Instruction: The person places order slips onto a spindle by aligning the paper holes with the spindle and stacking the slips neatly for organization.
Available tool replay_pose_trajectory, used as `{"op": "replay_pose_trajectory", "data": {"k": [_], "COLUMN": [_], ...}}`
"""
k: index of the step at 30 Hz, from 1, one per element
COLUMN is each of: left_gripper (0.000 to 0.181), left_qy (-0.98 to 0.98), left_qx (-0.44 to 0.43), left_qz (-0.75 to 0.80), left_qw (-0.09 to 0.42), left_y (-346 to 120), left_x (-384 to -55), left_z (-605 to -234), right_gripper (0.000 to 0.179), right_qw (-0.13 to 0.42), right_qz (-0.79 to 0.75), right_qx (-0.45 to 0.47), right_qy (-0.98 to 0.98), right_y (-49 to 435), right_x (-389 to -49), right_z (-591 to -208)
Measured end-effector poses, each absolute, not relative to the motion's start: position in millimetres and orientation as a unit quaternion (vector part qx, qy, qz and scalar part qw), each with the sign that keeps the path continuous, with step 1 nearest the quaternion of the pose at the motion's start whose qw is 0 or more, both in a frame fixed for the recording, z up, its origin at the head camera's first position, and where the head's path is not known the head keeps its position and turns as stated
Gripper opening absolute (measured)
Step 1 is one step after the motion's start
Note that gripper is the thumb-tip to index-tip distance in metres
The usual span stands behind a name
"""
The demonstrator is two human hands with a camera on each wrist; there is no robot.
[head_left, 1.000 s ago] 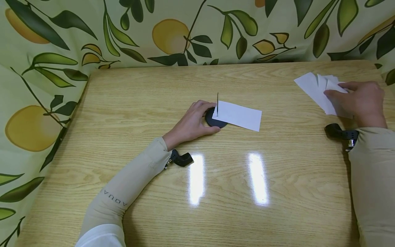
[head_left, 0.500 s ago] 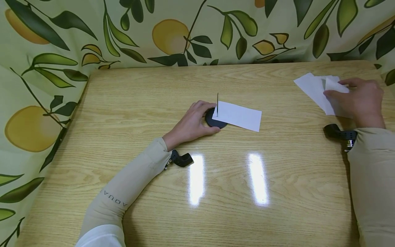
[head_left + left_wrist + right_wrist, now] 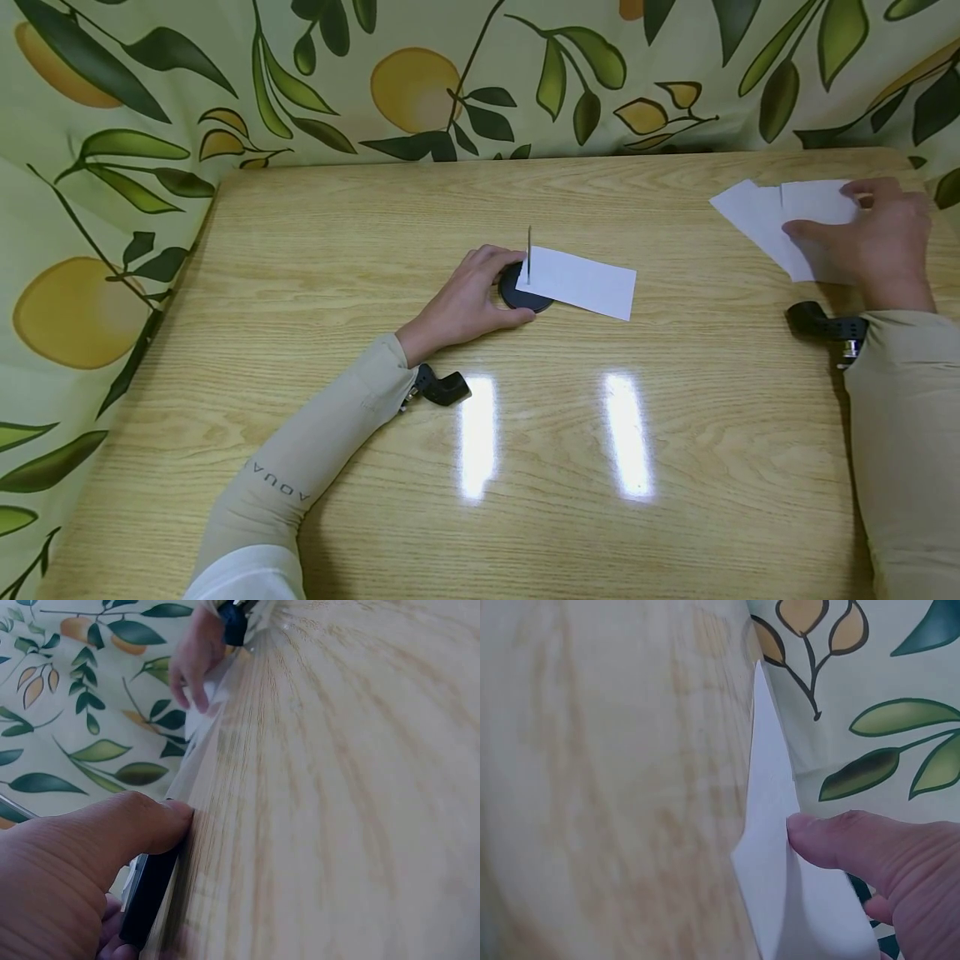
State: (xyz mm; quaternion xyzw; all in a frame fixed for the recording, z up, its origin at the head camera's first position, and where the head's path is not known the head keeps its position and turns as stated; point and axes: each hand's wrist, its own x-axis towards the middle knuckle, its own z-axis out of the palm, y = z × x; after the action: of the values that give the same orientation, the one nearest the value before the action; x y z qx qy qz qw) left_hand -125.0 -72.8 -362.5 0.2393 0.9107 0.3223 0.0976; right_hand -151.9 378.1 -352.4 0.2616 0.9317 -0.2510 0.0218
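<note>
In the head view, my left hand (image 3: 476, 293) grips the round black base (image 3: 517, 296) of a bill spike between thumb and fingers. Its thin metal spike (image 3: 529, 250) stands upright through the left end of a white paper slip (image 3: 588, 282). The left wrist view shows the thumb on the rim of the base (image 3: 150, 896). At the far right, my right hand (image 3: 888, 237) pinches a white slip (image 3: 817, 200) over a fanned pile of paper slips (image 3: 753, 217). In the right wrist view the thumb (image 3: 832, 836) presses the paper (image 3: 776, 847); most other fingers are hidden.
Both hands work over a wood-grain table (image 3: 360, 217). A patterned cloth (image 3: 300, 75) with fruit and leaves hangs behind and to the left. Small black cameras (image 3: 444, 388) are worn at the wrists. Two bright light reflections lie on the tabletop.
My right fingers have shifted slightly, the index finger moving away from the thumb. The slip under them now lies flatter and shows more of its face. My left hand and the bill spike stay put.
</note>
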Motion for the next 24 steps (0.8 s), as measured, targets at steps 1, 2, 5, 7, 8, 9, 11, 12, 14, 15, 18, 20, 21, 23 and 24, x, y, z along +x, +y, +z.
{"op": "replay_pose_trajectory", "data": {"k": [1,2,5,7,8,9,11,12,14,15,18,20,21,23,24], "left_gripper": [0.078,0.078,0.078,0.078,0.078,0.078,0.078,0.078,0.077,0.077,0.077,0.077,0.077,0.078,0.077], "left_qy": [0.911,0.911,0.910,0.909,0.909,0.909,0.909,0.908,0.908,0.908,0.907,0.908,0.908,0.908,0.908], "left_qx": [0.239,0.240,0.241,0.242,0.242,0.242,0.243,0.243,0.244,0.244,0.245,0.246,0.246,0.246,0.246], "left_qz": [0.322,0.322,0.325,0.325,0.326,0.326,0.327,0.327,0.328,0.328,0.329,0.328,0.328,0.327,0.326], "left_qw": [0.097,0.097,0.095,0.095,0.094,0.094,0.094,0.093,0.093,0.093,0.091,0.091,0.091,0.092,0.093], "left_y": [-72.7,-72.7,-72.7,-72.9,-72.9,-72.9,-73.1,-73.1,-72.9,-72.9,-72.9,-73.2,-73.4,-73.8,-73.9], "left_x": [-125.2,-125.2,-125.2,-124.9,-124.9,-124.9,-124.9,-124.9,-125.1,-125.1,-125.2,-125.4,-125.4,-125.4,-125.5], "left_z": [-362.6,-362.6,-362.4,-362.3,-362.3,-362.4,-362.6,-362.6,-362.7,-362.7,-362.7,-362.9,-362.9,-363.2,-363.5], "right_gripper": [0.091,0.093,0.101,0.107,0.108,0.109,0.110,0.109,0.106,0.105,0.098,0.093,0.091,0.087,0.085], "right_qw": [0.021,0.018,0.016,0.021,0.023,0.026,0.029,0.029,0.023,0.020,0.018,0.014,0.013,0.010,0.008], "right_qz": [-0.252,-0.255,-0.266,-0.276,-0.281,-0.282,-0.284,-0.281,-0.273,-0.269,-0.261,-0.255,-0.255,-0.253,-0.251], "right_qx": [0.264,0.265,0.273,0.279,0.283,0.285,0.287,0.286,0.283,0.281,0.283,0.282,0.282,0.280,0.277], "right_qy": [0.931,0.930,0.925,0.920,0.917,0.916,0.914,0.915,0.919,0.921,0.923,0.925,0.925,0.926,0.928], "right_y": [378.3,378.9,379.8,380.5,380.5,380.4,380.2,379.9,379.1,378.9,379.0,379.5,379.7,380.1,380.3], "right_x": [-151.5,-151.6,-151.4,-152.6,-152.6,-152.6,-152.6,-152.7,-151.8,-152.0,-152.5,-152.8,-152.7,-152.5,-152.3], "right_z": [-352.8,-353.0,-352.8,-351.2,-350.9,-350.4,-349.7,-349.4,-350.1,-350.3,-351.7,-352.6,-352.8,-353.2,-353.2]}}
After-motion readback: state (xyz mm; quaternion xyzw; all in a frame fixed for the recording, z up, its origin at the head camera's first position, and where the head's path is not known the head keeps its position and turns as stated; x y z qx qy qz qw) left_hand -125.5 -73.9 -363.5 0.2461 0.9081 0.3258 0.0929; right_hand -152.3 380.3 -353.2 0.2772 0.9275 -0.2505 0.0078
